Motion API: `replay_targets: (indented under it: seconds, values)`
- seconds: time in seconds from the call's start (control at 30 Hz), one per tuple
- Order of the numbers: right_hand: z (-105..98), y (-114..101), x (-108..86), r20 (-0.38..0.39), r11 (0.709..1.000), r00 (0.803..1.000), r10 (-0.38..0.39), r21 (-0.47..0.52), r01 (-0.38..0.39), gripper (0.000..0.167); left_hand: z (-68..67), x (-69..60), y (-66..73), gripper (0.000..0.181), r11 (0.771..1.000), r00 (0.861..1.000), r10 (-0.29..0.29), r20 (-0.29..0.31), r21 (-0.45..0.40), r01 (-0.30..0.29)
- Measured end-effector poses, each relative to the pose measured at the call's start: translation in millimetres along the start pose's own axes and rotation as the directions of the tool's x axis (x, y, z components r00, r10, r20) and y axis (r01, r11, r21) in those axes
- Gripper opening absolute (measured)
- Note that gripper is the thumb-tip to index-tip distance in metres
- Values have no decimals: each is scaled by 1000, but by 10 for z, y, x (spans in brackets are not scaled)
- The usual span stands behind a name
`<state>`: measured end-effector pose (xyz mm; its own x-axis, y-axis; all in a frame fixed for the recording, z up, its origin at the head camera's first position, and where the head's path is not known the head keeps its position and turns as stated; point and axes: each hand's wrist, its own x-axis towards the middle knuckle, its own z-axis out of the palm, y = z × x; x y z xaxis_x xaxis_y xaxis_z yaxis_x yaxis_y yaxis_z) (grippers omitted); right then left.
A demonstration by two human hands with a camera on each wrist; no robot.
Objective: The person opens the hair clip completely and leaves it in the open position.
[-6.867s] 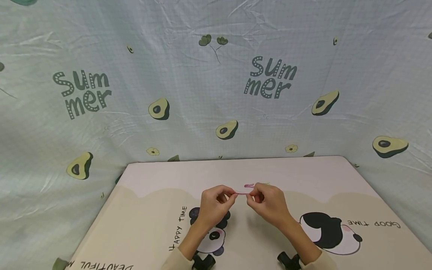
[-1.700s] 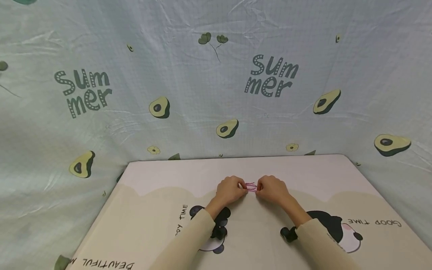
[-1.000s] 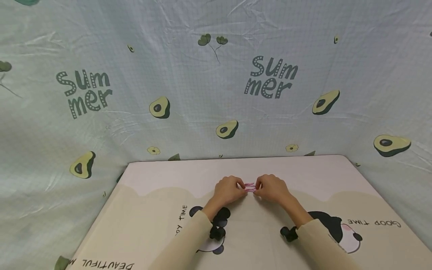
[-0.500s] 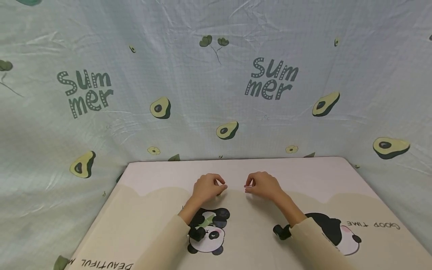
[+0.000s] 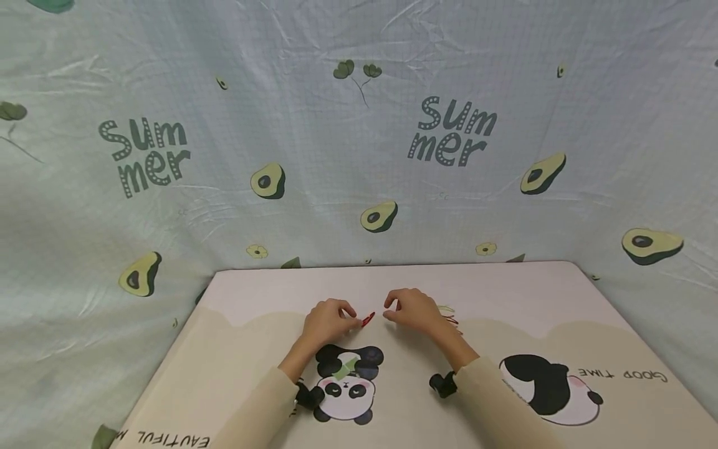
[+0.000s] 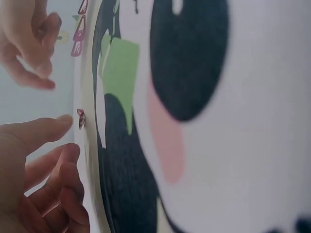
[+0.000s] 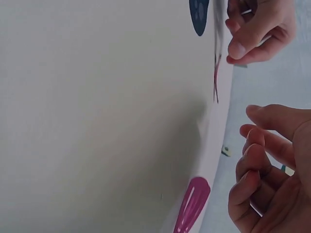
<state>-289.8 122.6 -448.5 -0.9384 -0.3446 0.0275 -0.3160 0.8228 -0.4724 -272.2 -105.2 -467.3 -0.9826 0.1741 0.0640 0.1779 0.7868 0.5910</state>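
Observation:
A small red snap hair clip (image 5: 368, 319) lies at a slant on the table between my hands; it also shows in the left wrist view as a reddish clip (image 6: 81, 119) by the thumb tip. My left hand (image 5: 328, 324) is just left of it, thumb and fingers apart and not gripping it; whether the thumb touches it I cannot tell. To the right, my right hand (image 5: 412, 310) hovers low over the table, its thumb and fingertips parted and holding nothing. A magenta hair clip (image 7: 193, 204) lies below the right hand in the right wrist view.
Several thin hair clips (image 5: 450, 319), yellowish and reddish, lie beside the right wrist, partly hidden by the arm. Pinkish clips (image 6: 78, 31) form a row in the left wrist view. The table (image 5: 252, 362) carries printed pandas; a patterned cloth (image 5: 314, 125) hangs behind it.
Both hands pinched pink clips a second ago; they have since come apart and shifted left. A red clip now shows between them, and the clips beside the right wrist have come into view.

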Motion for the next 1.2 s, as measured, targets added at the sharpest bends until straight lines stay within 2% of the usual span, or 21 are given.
replay_targets:
  seconds: [0.13, 0.4, 0.63, 0.87, 1.2]
  values:
    - [69, -56, 85, 24, 1000, 1000, -9, -19, 10, 21, 34, 16, 9, 19, 1000, 1000, 16, 24, 19, -16]
    - [212, -125, 166, 97, 996, 995, 16, -87, -8, 28, 86, 52, -4, 16, 999, 1000, 19, 13, 40, -20]
    - [261, -105, 172, 42, 995, 999, 16, -102, -12, 17, 79, 74, 0, 8, 999, 999, 41, 1, 36, -41]
    - [277, -97, 178, 19, 996, 1000, 0, -90, 1, 4, 74, 75, -9, 5, 998, 998, 55, 7, 39, -55]
    - [283, -112, 189, 10, 996, 1000, -13, -88, 14, 5, 82, 69, -20, 8, 998, 998, 59, 5, 24, -59]
